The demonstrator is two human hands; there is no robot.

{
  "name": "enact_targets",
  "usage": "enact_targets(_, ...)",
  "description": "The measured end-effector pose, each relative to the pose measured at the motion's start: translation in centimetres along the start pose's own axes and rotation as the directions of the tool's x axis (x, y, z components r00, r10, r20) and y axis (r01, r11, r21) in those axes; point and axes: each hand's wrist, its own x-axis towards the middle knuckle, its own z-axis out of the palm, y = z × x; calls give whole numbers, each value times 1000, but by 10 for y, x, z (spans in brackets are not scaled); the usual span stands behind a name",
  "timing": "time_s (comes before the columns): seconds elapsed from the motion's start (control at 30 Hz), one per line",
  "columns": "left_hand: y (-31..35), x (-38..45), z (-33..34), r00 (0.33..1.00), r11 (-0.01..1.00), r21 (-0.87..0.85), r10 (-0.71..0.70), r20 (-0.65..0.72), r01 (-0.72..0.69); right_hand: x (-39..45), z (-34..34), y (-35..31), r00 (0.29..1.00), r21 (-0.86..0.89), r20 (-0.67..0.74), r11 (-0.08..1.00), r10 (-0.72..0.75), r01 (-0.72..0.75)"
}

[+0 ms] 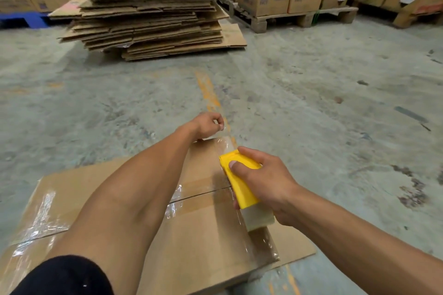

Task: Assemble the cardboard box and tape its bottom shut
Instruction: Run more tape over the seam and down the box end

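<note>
We find the cardboard box (196, 242) bottom-up on the floor, taping underway. Left hand (208, 126) pinches the tape end; right hand (265, 183) grips the yellow tape dispenser (236, 181). Next: draw it nearward, cut.

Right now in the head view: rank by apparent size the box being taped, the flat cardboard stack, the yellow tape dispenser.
1. cardboard box, though it sits nearest the camera, so its lead over the stack is unsure.
2. flat cardboard stack, farther back.
3. yellow tape dispenser, held in the right hand, clearly smallest.
</note>
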Motion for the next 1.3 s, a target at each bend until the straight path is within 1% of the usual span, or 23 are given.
enact_targets(0.13,-7,6,2,1000,1000,2,-21,19,21,3,7,0,1000,-19,-29,1000,9,-9)
enact_targets(0.2,-9,8,0,998,998,-17,-53,34,54,3,9,0,999,-46,-40,999,-1,-1)
enact_targets(0.3,-11,10,-2,995,994,-56,-88,50,91,4,12,0,999,-37,-52,999,-6,4)
enact_targets(0.43,-9,13,0,991,991,-79,-102,82,108,0,10,-4,1000,-10,-29,1000,7,-8)
enact_targets(0.6,-8,14,6,994,994,-72,-78,82,84,-1,9,-6,999,14,-13,999,30,-29)
enact_targets(0.87,-9,17,11,985,988,-78,-125,120,135,2,9,-5,999,37,-11,998,44,-43)
enact_targets(0.97,-5,11,12,948,969,-52,-226,224,243,2,10,-4,999,35,-19,999,43,-42)
enact_targets(1.07,0,7,8,872,938,9,-327,364,347,1,10,-5,999,39,-14,998,45,-44)
enact_targets(1.1,2,6,7,855,931,21,-344,389,365,1,9,-4,999,42,-9,998,47,-46)
enact_targets(1.17,3,5,4,856,936,42,-336,393,349,0,9,-4,999,45,2,998,46,-46)
enact_targets(1.2,1,4,3,860,937,23,-330,389,349,-1,8,-4,999,45,4,998,46,-46)
enact_targets(1.27,-7,7,6,880,923,-91,-322,350,373,-2,8,-4,999,55,3,997,46,-46)
enact_targets(1.3,-12,9,9,917,929,-152,-288,276,338,-2,8,-4,999,61,4,997,45,-45)
